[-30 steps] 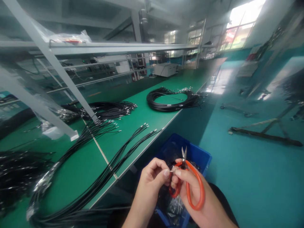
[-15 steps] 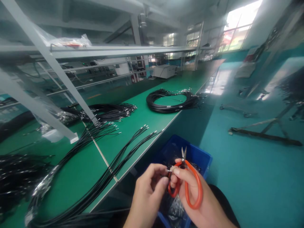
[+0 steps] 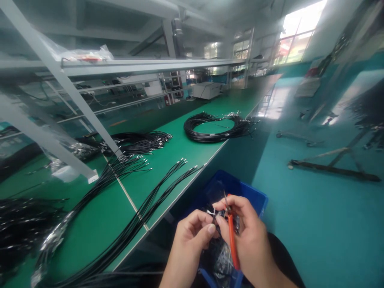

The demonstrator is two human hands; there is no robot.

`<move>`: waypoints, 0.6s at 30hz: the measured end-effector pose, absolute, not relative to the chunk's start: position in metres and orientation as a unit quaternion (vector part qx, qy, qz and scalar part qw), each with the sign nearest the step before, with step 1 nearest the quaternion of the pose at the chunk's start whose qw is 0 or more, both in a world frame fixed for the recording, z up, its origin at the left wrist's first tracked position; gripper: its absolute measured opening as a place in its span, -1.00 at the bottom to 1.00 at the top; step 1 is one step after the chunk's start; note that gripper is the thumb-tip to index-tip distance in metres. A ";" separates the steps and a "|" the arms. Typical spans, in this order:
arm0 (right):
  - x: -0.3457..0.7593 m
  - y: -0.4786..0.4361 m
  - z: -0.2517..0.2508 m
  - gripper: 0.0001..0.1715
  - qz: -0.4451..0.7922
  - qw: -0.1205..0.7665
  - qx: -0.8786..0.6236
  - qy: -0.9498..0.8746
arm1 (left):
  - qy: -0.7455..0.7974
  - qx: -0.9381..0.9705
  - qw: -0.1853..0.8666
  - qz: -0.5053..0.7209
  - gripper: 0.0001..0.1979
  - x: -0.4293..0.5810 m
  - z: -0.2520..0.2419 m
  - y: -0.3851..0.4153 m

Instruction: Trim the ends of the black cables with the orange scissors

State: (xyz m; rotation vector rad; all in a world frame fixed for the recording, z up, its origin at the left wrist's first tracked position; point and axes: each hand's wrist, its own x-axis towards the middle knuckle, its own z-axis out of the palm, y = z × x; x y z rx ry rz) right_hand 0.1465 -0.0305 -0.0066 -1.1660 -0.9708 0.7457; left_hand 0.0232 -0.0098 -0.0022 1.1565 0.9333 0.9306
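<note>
Cable end (image 3: 214,218) pinched between two hands over the bin (image 3: 255,195)

The left hand (image 3: 192,236) has thumb and fingers drawn narrow on the cable end, which is small and partly hidden. The right hand (image 3: 247,230) holds the scissors (image 3: 233,244) against its palm, blades pointing up and away, its fingertips at the same piece. The step looks like close fingertip work, with the scissors kept ready rather than cutting. The next move seems to call for a steady left pinch and blades clear of the fingers. Beside them, a coil (image 3: 207,137) lies on the desk (image 3: 186,150).
</note>
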 end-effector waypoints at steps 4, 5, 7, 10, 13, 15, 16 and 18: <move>0.142 -0.030 -0.008 -0.76 0.271 0.676 -0.517 -0.450 | 0.415 0.510 0.634 0.406 -0.76 0.026 0.001 -0.010; 0.141 -0.030 -0.008 -0.77 0.256 0.679 -0.512 -0.459 | 0.416 0.512 0.633 0.406 -0.76 0.026 0.001 -0.011; 0.141 -0.030 -0.008 -0.78 0.229 0.680 -0.507 -0.478 | 0.420 0.513 0.631 0.404 -0.76 0.026 0.001 -0.013; 0.140 -0.031 -0.008 -0.79 0.191 0.669 -0.513 -0.502 | 0.425 0.497 0.626 0.425 -0.78 0.027 0.000 -0.016; 0.140 -0.033 -0.013 -0.78 0.144 0.670 -0.525 -0.505 | 0.423 0.467 0.621 0.466 -0.81 0.026 -0.001 -0.017; 0.140 -0.038 -0.017 -0.78 0.132 0.665 -0.539 -0.500 | 0.423 0.452 0.619 0.483 -0.85 0.024 0.001 -0.015; 0.141 -0.042 -0.019 -0.79 0.144 0.656 -0.549 -0.498 | 0.423 0.447 0.619 0.488 -0.87 0.023 0.001 -0.014; 0.142 -0.049 -0.021 -0.76 0.219 0.632 -0.559 -0.491 | 0.420 0.444 0.617 0.496 -0.90 0.020 0.002 -0.011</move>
